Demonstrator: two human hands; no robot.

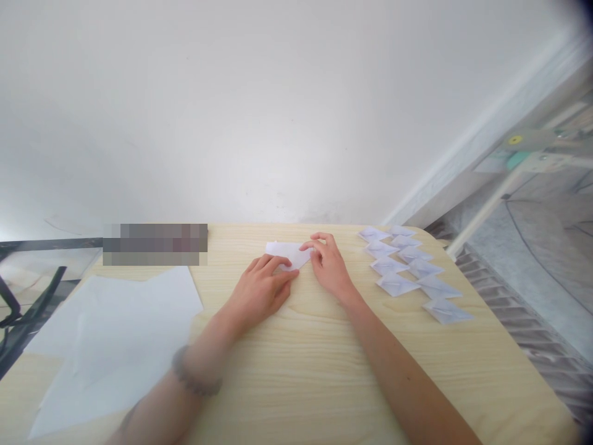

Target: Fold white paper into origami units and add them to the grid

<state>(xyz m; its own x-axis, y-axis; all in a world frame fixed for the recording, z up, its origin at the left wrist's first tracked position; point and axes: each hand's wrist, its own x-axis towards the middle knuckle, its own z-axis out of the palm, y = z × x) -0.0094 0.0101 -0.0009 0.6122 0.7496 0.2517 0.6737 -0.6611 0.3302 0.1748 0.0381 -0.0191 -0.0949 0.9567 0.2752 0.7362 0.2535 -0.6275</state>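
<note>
A small white sheet of folded paper [278,248] lies on the wooden table in front of me, partly covered by my fingers. My left hand [264,284] presses down on its near side, fingers bent and thumb close to the index finger. At the paper's right end, my right hand [327,262] has its index finger and thumb closed on the edge. The underside of the paper and some fingertips are hidden.
Several folded white paper pieces [396,284] sit in two columns on the right of the table [296,371]. Large white sheets [134,334] lie at the left, near a blurred-out patch [155,244]. Behind the table rises a white wall [287,111]; a pale metal frame [491,204] stands at the right.
</note>
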